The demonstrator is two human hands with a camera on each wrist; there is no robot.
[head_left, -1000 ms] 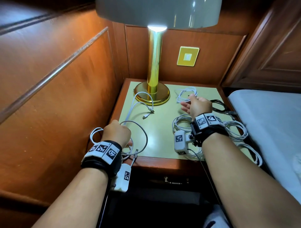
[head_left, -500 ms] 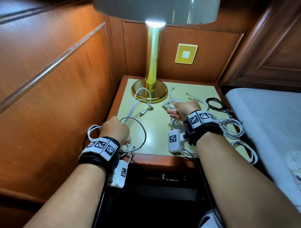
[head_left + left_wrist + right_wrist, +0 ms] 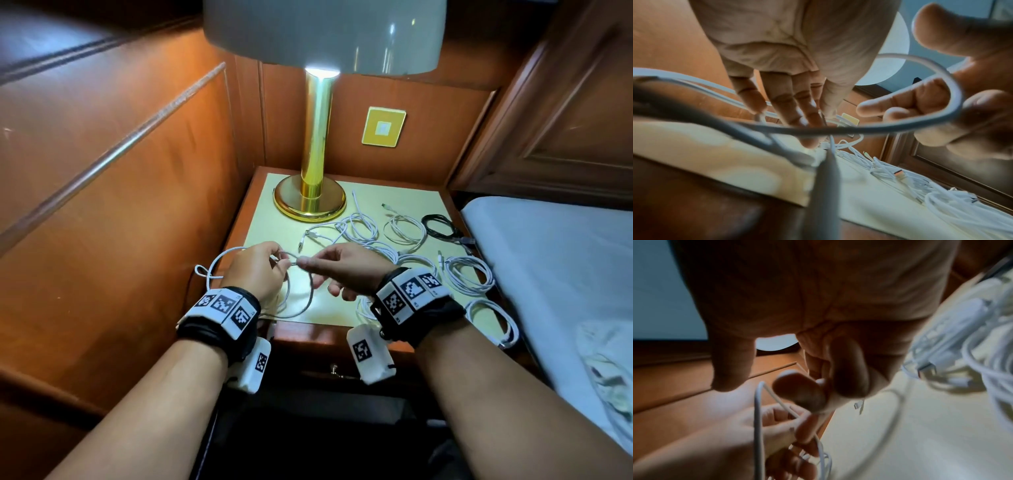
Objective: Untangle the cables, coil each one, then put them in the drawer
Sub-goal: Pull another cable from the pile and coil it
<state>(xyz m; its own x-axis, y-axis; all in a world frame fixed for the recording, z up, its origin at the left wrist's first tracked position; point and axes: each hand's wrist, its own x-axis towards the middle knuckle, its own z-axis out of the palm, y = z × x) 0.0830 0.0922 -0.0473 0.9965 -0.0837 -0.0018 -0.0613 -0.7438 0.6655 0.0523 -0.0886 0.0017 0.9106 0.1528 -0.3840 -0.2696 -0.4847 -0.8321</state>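
A white cable (image 3: 297, 301) hangs in loose loops over the front left of the yellow nightstand top (image 3: 263, 219). My left hand (image 3: 279, 266) holds its loops. My right hand (image 3: 303, 263) pinches the same cable between thumb and forefinger, right beside the left fingertips. In the left wrist view the cable (image 3: 869, 129) arcs across below my left hand's fingers (image 3: 785, 107). The right wrist view shows the cable (image 3: 758, 415) running down past the left hand (image 3: 748, 426). The drawer front (image 3: 337, 371) with its brass handle sits under the top's front edge.
Several coiled white cables (image 3: 469, 274) and one black cable (image 3: 442, 228) lie along the right half of the top. A brass lamp base (image 3: 310, 202) stands at the back left. Wood panelling (image 3: 120, 222) closes the left side; a white bed (image 3: 565, 274) lies to the right.
My right hand came back from the rear right of the top to the left hand and took hold of the cable. The left hand rose slightly with its loops.
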